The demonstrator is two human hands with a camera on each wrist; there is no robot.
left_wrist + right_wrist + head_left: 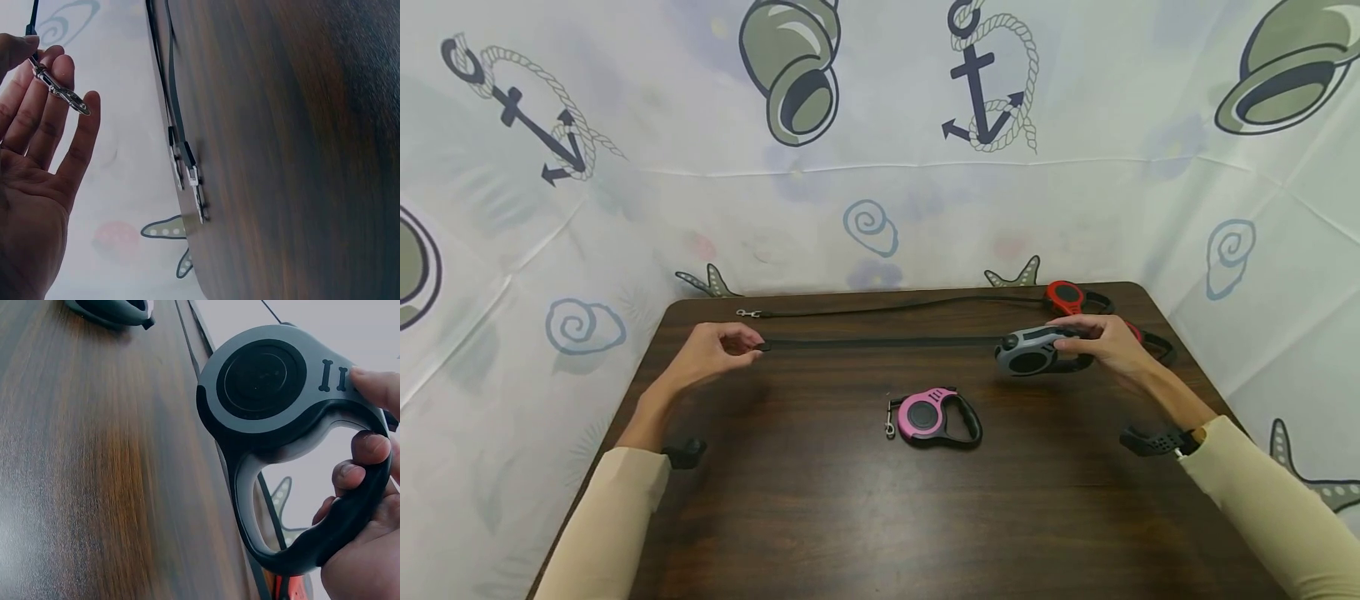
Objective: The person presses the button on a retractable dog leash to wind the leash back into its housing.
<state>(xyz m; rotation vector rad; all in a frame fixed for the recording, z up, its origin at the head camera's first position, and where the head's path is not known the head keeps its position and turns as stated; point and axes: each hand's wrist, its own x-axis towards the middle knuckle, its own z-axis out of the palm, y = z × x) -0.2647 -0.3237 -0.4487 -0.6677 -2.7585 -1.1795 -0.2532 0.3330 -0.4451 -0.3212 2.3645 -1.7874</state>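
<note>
My right hand (1105, 340) grips the black handle of a grey retractable dog leash (1033, 342), its thumb on the grey casing beside bone-shaped marks in the right wrist view. From that casing the dark strap (880, 342) runs straight leftward to my left hand (718, 348). There, thumb and fingers pinch the strap's end, and its metal snap hook (62, 92) hangs across the fingers in the left wrist view. A pink retractable leash (922, 415) with a black handle lies on the table between and nearer than both hands, its hook (890, 421) at its left.
Along the back of the brown table (880, 517) lies a red retractable leash (1065, 293) with its strap drawn out leftward. A second red leash (1133, 332) is partly hidden behind my right hand. Two snap hooks (195, 187) lie near the table's edge. A patterned white cloth (880, 125) surrounds it.
</note>
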